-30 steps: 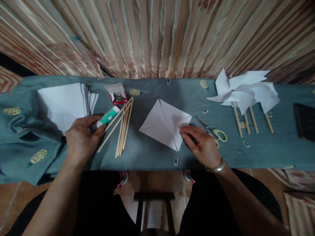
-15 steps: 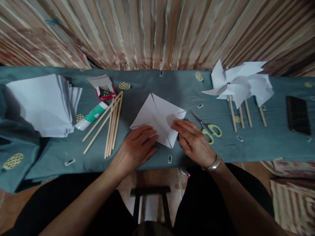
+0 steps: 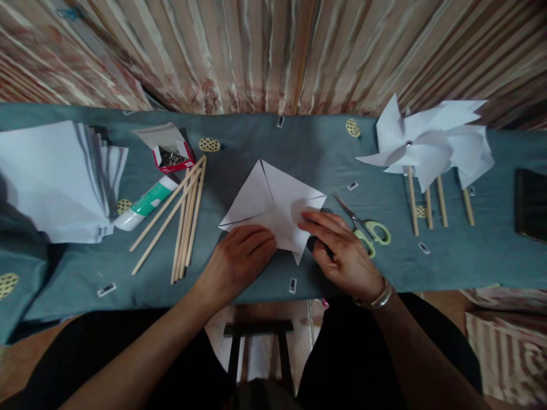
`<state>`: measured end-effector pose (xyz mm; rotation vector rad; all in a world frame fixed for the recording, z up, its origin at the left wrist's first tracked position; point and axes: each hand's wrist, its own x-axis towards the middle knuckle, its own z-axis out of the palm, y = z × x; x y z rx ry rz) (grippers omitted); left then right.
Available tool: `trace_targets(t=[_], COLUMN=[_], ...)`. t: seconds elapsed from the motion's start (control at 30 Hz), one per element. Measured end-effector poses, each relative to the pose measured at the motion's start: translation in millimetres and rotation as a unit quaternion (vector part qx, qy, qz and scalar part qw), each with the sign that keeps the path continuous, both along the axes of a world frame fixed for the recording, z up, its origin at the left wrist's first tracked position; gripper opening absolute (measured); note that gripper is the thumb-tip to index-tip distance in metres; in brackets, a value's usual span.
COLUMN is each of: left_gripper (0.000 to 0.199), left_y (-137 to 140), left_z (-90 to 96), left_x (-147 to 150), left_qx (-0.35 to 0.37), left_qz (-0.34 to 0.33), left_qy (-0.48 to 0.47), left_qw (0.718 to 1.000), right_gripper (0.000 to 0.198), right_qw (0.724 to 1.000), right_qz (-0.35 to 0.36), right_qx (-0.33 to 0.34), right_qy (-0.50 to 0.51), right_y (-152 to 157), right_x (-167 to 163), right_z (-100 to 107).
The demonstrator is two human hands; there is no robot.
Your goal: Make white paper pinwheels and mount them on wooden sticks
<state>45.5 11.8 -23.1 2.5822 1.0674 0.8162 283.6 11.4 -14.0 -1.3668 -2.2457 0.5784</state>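
A white paper square lies turned like a diamond, with slits running inward from its corners. My left hand has its fingers curled together over the lower left edge, gripping the paper; its thumb is hidden. Along the lower right edge, my right hand rests stretched fingertips on the sheet, thumb apart below. Just beyond that hand lie scissors with green handles, partly covered by it. The near part of the sheet bends slightly upward between the hands.
Wooden sticks, a glue tube and an open box of small metal fasteners lie left. Further left is a paper stack. Paper pinwheels on sticks and a dark phone lie right.
My left fingers have closed together over the paper's edge. The near corner of the sheet has shifted and bent a little. My right hand has barely moved; the view has shifted slightly.
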Motion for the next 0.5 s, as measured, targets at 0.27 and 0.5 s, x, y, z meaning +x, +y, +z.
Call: trace_targets(t=[0.27, 0.5], left_gripper=[0.009, 0.011], left_y=[1, 1], left_z=[-6.7, -5.0], left_x=[5, 6], left_qx=[-0.055, -0.083], left_qz=[0.048, 0.075], left_qy=[-0.103, -0.107], left_qw=[0.992, 0.988], right_gripper=[0.012, 0.005], right_qw=[0.981, 0.978], right_qz=[-0.074, -0.116], right_qx=[-0.076, -0.059], right_qy=[0.160, 0.166], right_y=[3, 7], right_x=[-23, -38], right_z=[-2, -6])
